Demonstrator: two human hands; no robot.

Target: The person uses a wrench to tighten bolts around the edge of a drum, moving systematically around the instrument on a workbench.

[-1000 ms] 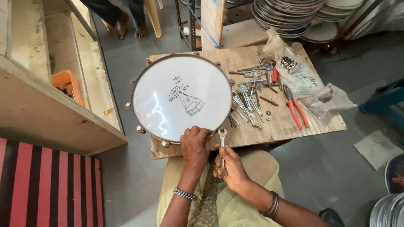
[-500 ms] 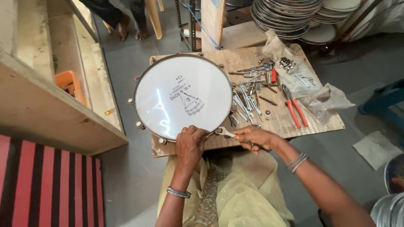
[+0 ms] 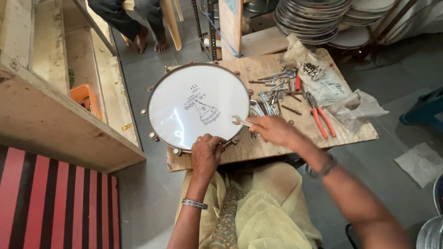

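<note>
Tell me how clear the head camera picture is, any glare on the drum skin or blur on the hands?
Head view: mostly sharp; soft glare streaks on the drum skin toward its lower left; right hand and forearm slightly motion-blurred, though the spanner it holds is readable; left hand on the drum rim is crisp; light is even with faint shadows; edges bow from the wide lens.

Tight counter, little bare wood

The drum (image 3: 198,108) fills my counter's (image 3: 258,150) left half; loose tools (image 3: 277,94), red pliers (image 3: 320,121) and plastic bags (image 3: 341,99) crowd the right, leaving a bare strip along the near edge.
</note>
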